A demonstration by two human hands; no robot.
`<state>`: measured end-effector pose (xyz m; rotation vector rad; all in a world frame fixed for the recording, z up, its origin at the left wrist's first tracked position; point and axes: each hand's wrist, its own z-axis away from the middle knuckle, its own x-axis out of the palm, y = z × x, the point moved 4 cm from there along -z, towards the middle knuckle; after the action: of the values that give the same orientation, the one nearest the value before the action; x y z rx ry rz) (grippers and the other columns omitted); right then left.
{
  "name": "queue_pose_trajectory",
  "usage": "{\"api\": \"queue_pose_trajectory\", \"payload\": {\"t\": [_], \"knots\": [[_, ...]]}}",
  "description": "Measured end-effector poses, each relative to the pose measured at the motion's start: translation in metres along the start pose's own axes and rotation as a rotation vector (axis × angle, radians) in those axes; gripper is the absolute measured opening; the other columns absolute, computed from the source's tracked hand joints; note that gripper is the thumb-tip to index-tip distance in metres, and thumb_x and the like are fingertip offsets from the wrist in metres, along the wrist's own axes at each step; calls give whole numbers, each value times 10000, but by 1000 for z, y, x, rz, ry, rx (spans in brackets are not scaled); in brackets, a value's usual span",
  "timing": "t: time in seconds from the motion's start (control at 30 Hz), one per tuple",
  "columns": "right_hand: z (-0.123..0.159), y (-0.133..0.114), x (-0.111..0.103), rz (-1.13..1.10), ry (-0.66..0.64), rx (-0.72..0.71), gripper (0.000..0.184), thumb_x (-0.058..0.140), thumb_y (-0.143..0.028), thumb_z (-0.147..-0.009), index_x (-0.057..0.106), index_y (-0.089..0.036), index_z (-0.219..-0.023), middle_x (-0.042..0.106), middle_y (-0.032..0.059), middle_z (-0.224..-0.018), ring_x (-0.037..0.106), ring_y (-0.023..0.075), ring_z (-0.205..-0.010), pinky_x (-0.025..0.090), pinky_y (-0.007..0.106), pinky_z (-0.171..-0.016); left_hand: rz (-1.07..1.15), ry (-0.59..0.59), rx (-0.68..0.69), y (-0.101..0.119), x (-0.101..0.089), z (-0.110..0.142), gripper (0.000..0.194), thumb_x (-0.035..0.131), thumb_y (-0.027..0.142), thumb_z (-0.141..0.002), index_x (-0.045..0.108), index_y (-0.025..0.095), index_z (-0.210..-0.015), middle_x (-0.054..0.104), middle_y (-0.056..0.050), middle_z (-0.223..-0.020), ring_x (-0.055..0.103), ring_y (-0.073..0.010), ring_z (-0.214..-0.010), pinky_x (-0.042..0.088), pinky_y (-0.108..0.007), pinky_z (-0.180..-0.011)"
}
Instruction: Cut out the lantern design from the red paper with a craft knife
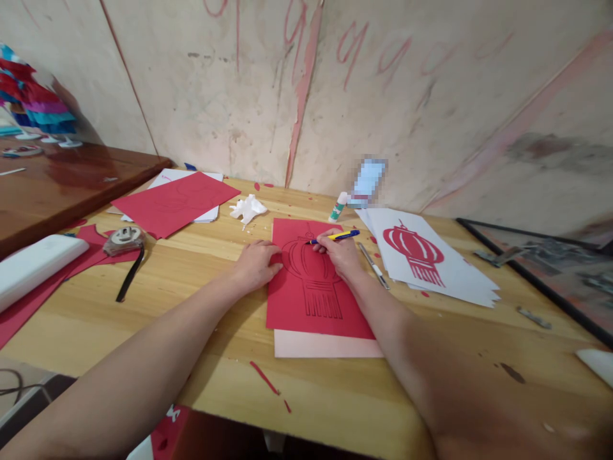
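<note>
My right hand (338, 250) is closed around a yellow and blue pen (345, 236), its tip on a sheet of red paper (285, 313). The sheet bears a dark line drawing of a lantern (306, 271) with a fringe below. Fingers of my left hand (257, 263) lie against the sheet's left edge, loosely bent and holding nothing. Pale paper (325, 346) shows under the red sheet's near edge. To the right of my right hand lies a slim metallic craft knife or pen (373, 266); its kind is unclear.
A red cut-out lantern (414, 250) lies on white sheets (460, 278) at right. Behind stand a glue stick (338, 207) and a blurred phone (368, 181). Crumpled tissue (248, 209), red paper (177, 201), a tape roll (124, 239) and a white case (38, 265) lie leftward.
</note>
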<state>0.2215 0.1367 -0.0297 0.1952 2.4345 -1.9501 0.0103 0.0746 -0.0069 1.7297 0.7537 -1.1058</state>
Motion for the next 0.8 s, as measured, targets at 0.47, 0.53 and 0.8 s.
{"api": "queue_pose_trajectory", "payload": {"t": [0.47, 0.53, 0.8], "knots": [[2, -4, 1, -25, -9, 6, 151, 705, -296, -660, 586, -211, -623, 643, -7, -516, 566, 130, -494, 434, 267, -534, 6, 10, 20, -3, 3, -1, 217, 641, 245, -840, 714, 192, -1038, 704, -92, -1160, 626, -270, -1132, 475, -408, -1026], [1, -3, 1, -31, -7, 6, 142, 699, -293, -658, 588, -208, -630, 643, -7, -515, 567, 129, -496, 430, 262, -535, 8, 13, 17, -3, 3, -1, 221, 639, 242, -839, 715, 189, -1040, 701, -96, -1170, 622, -273, -1141, 471, -413, -1031], [0, -1, 1, -10, -18, 8, 147, 690, -310, -666, 583, -210, -645, 643, -1, -525, 567, 132, -504, 434, 270, -546, -9, -7, -6, 0, 0, 0, 230, 636, 235, -838, 712, 193, -1051, 700, -93, -1186, 621, -268, -1150, 472, -407, -1032]]}}
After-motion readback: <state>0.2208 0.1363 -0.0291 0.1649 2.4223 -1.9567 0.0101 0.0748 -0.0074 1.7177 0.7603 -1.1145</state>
